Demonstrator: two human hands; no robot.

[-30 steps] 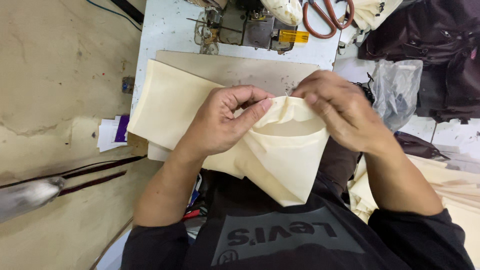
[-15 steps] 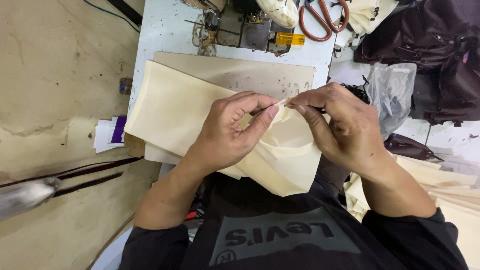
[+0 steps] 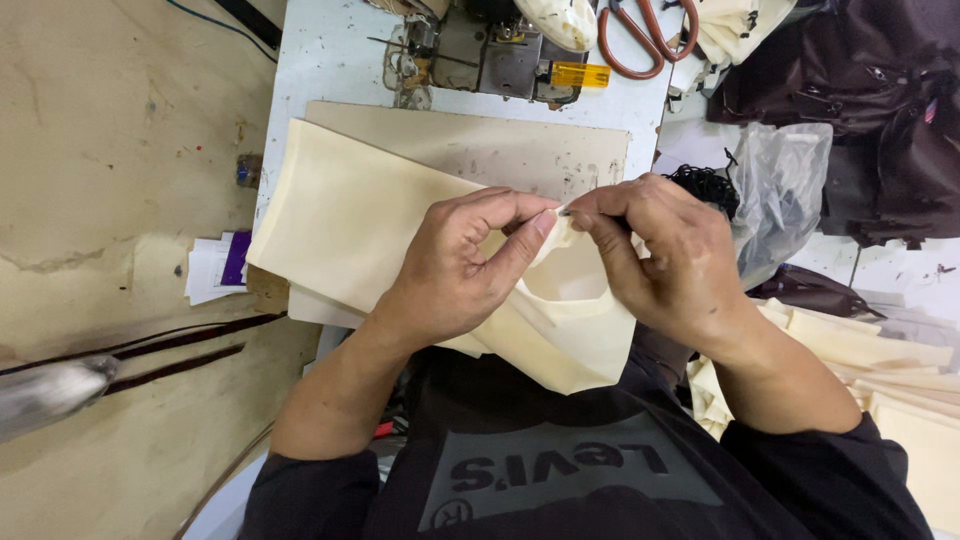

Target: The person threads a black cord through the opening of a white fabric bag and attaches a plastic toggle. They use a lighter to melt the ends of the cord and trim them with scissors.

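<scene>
**Both hands pinch one cloth edge**

The left hand (image 3: pixel 455 270) and right hand (image 3: pixel 665 265) meet fingertip to fingertip, each pinched narrow on the cream cloth (image 3: pixel 350 225). Its long axis runs left toward the table's (image 3: pixel 330 60) left edge. Beyond sit a sewing machine (image 3: pixel 490 50) and scissors (image 3: pixel 645 40).

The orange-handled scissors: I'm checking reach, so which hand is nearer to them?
Right. The right hand sits almost straight below the scissors, pinching the cream fabric; the left hand pinches the same edge farther left.
</scene>
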